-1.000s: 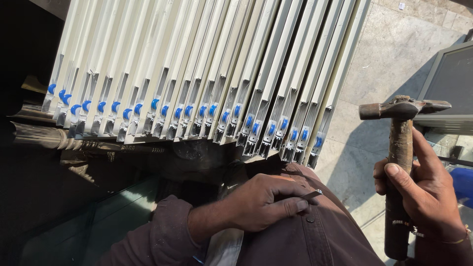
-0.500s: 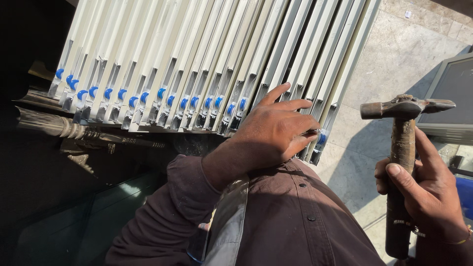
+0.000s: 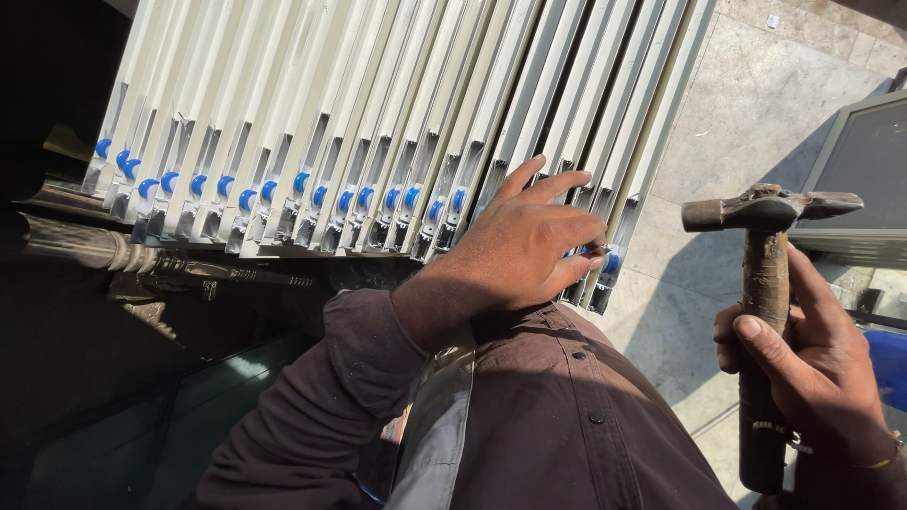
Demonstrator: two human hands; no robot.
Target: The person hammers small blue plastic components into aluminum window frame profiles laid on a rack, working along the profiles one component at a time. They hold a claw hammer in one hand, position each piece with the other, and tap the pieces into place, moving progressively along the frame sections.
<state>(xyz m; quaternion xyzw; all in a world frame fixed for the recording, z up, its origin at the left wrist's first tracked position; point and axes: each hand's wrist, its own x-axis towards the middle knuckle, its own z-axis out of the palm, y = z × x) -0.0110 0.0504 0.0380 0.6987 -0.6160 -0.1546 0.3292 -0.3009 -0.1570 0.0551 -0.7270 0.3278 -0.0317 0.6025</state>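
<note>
Two bare hands show, and one has moved while the other has stayed put. The left hand (image 3: 524,246) lay flat on the dark brown shirt (image 3: 567,425) a second ago; now it has gone up and rests on the bottom ends of the pale metal rails (image 3: 397,104). Half a second ago it was already up there with its fingers spread, and now the fingers (image 3: 567,231) are bent a little more and sit closer together, pressing on the last few rails at the right end of the row. They lie on the rails but I cannot tell if they pinch anything. The thumb points up along one rail. Small blue caps (image 3: 302,181) sit in the rail ends, in a long line running off to the left of the fingers, and one blue cap (image 3: 611,263) peeks out just under the fingertips. The right hand (image 3: 803,368) has not moved. Its fingers are wrapped tight around the brown wooden handle of the hammer (image 3: 765,283), with the thumb lying across the front of it. The rusty hammer head sits above the fingers and points sideways. The hammer is held upright, well apart from the rails. A grey stone floor (image 3: 756,113) lies between the two hands, partly in sun.
</note>
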